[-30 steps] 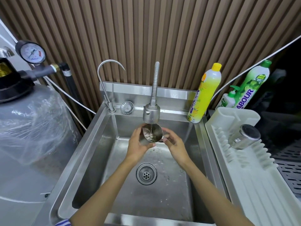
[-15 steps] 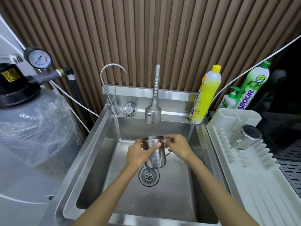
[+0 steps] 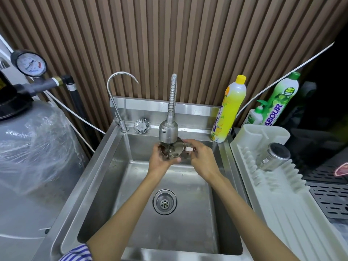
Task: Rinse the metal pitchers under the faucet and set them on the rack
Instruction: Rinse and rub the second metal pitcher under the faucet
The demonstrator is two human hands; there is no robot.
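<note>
Over a steel sink [image 3: 105, 166] backed by slatted wall, the pitcher [image 3: 176, 150] lies tipped under the faucet [image 3: 168, 131], mouth toward the person. The left hand [image 3: 160, 162] cups its body and the right hand [image 3: 202, 161] grips its handle side (nearer the rack [image 3: 282, 213], rightward).

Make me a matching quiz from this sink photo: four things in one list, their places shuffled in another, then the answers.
1. pitcher under the faucet
2. second pitcher
3. yellow bottle
4. round strainer

A. resting on the white rack
B. flat beside the gooseneck tap
C. held by the left hand and right hand
D. standing at the sink's back right corner

Pairs: 1-C, 2-A, 3-D, 4-B
</note>
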